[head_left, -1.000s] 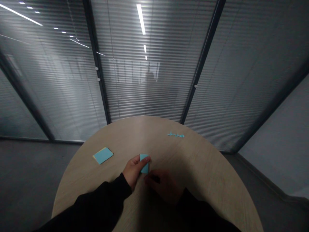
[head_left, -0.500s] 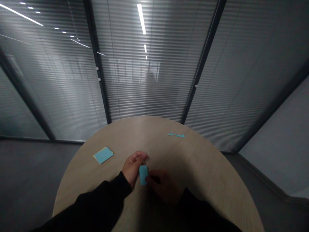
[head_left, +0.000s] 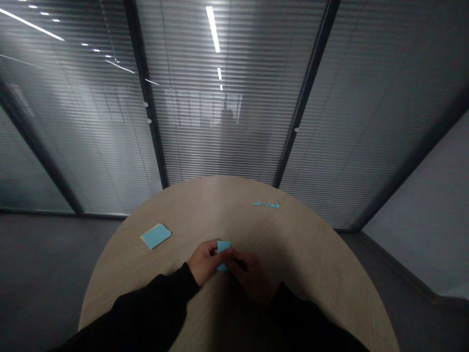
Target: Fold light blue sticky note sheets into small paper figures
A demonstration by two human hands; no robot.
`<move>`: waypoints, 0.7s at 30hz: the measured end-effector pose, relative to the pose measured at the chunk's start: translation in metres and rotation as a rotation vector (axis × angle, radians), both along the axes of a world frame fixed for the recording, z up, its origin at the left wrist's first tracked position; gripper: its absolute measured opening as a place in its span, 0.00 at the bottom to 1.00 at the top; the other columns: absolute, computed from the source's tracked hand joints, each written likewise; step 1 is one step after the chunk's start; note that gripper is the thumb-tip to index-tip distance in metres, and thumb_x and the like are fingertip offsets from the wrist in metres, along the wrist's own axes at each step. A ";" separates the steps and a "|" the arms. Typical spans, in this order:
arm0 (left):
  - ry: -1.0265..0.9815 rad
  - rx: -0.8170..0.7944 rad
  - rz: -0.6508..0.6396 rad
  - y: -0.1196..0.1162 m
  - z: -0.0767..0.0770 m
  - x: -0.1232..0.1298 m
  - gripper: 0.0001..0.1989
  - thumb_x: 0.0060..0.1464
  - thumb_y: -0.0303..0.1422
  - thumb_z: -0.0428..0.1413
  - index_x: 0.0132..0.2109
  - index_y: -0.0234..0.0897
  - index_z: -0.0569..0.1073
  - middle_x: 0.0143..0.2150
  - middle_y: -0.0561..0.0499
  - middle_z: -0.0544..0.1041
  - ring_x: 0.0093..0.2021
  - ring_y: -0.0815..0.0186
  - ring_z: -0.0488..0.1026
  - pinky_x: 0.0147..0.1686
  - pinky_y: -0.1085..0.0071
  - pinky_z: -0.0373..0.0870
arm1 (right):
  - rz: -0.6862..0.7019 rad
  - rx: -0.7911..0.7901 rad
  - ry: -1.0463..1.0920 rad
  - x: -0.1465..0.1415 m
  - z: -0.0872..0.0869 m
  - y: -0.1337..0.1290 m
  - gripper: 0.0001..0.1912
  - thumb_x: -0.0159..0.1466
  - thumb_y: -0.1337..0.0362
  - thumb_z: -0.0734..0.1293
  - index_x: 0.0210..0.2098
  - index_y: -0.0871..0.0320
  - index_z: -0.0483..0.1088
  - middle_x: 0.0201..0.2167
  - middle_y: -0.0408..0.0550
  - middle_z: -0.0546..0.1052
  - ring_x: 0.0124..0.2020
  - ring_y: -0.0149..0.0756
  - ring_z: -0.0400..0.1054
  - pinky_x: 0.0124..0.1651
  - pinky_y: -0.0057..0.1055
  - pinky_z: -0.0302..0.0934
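A small blue piece of paper is held upright between my two hands, above the near middle of a round wooden table. My left hand grips it from the left, thumb lying across its front. From the right, my right hand pinches its edge, in shadow, with fingertips meeting the left thumb. A stack of blue and yellowish paper sheets lies on the table to the left. Several small blue scraps lie in a row near the far right edge.
Beyond the table's far edge stands a glass partition with blinds and dark frames. A pale wall rises on the right. Grey floor shows on the left.
The blue paper has moved slightly up and to the right. My left thumb has come down across its front, where before it was off to the side.
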State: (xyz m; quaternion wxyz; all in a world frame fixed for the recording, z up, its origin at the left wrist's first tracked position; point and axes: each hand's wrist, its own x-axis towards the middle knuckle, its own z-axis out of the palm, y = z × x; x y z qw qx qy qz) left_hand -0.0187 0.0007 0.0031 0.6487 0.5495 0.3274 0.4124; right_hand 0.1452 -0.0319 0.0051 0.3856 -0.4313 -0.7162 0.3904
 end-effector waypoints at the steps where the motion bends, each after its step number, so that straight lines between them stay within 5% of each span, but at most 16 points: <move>1: -0.009 0.002 -0.001 -0.001 0.000 0.001 0.21 0.46 0.48 0.66 0.32 0.31 0.75 0.25 0.50 0.75 0.24 0.70 0.69 0.26 0.73 0.64 | 0.001 0.002 -0.001 0.000 -0.001 0.000 0.20 0.68 0.52 0.61 0.31 0.60 0.74 0.26 0.42 0.72 0.29 0.33 0.65 0.32 0.28 0.55; 6: -0.020 -0.004 0.103 -0.003 0.000 0.003 0.20 0.47 0.48 0.66 0.31 0.33 0.75 0.23 0.52 0.73 0.22 0.70 0.68 0.24 0.73 0.64 | 0.015 -0.028 -0.045 0.002 -0.002 0.004 0.23 0.69 0.50 0.60 0.28 0.60 0.73 0.22 0.40 0.68 0.26 0.30 0.61 0.29 0.27 0.52; 12: -0.138 -0.074 0.459 0.012 -0.003 -0.004 0.21 0.42 0.48 0.68 0.32 0.33 0.77 0.29 0.51 0.75 0.27 0.70 0.68 0.30 0.74 0.66 | 0.045 0.025 -0.156 -0.001 0.001 -0.001 0.21 0.67 0.54 0.63 0.23 0.60 0.71 0.20 0.40 0.68 0.24 0.31 0.59 0.28 0.28 0.50; 14: -0.149 -0.037 0.420 0.015 -0.002 -0.007 0.22 0.44 0.50 0.66 0.31 0.33 0.77 0.30 0.49 0.76 0.29 0.69 0.69 0.32 0.73 0.67 | 0.031 0.018 -0.145 -0.001 0.002 -0.004 0.20 0.68 0.54 0.63 0.24 0.59 0.73 0.21 0.41 0.70 0.24 0.31 0.61 0.29 0.28 0.51; 18: 0.000 0.055 0.087 0.009 0.000 -0.007 0.22 0.44 0.48 0.67 0.36 0.33 0.78 0.32 0.46 0.78 0.31 0.66 0.72 0.32 0.71 0.67 | -0.010 0.005 -0.104 0.000 0.002 -0.003 0.22 0.68 0.51 0.61 0.28 0.59 0.75 0.21 0.42 0.71 0.25 0.33 0.63 0.29 0.28 0.53; 21: 0.064 0.065 0.000 0.004 0.000 -0.006 0.20 0.44 0.46 0.68 0.35 0.32 0.78 0.30 0.46 0.78 0.29 0.65 0.72 0.31 0.70 0.67 | -0.018 0.018 -0.091 0.000 0.000 -0.001 0.23 0.68 0.50 0.61 0.30 0.59 0.76 0.22 0.42 0.72 0.26 0.33 0.64 0.30 0.28 0.54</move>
